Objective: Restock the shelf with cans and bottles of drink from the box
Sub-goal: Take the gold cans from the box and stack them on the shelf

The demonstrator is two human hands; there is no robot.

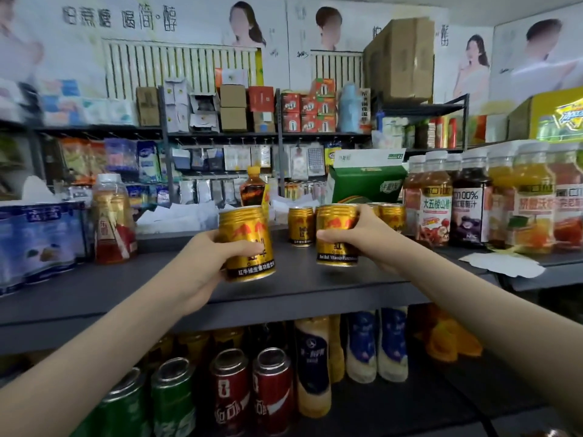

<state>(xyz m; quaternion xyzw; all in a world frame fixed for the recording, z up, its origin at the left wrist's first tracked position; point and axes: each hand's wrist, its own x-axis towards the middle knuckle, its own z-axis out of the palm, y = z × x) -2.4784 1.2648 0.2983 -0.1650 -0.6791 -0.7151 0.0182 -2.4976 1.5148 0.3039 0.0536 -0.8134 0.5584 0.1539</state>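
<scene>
Left can (246,244): gold energy-drink can, tilted, held in the air over the front part of the top shelf.
Right can (336,234): matching gold can, upright and low over the shelf; whether its base touches the surface cannot be told.
Left hand (205,260): fingers clamped round the left can, thumb across its label.
Right hand (366,238): fingers (362,216) clamped round the right can from the side and over its upper rim.
Shelf (126,279): dark grey board, bare in front and to the left of the two hands.
Gold cans (301,225): more of the same kind stand at the back, just behind the right can, so both held cans look bound for this group.
Juice bottles (437,203): a tight row to the right of the gold cans.
Tea bottle (113,219): stands well to the left.
Lower shelf: red cans (271,389) and green cans (170,398) directly under the hands.
Risk: set down tilted, the left can may topple or roll off the front edge onto the lower shelf; pushed back too hard, the right can may knock over the standing cans.
Hidden: the box is out of view; the right hand covers part of the back row, so its count is unclear; the frame's edges are blurred.
</scene>
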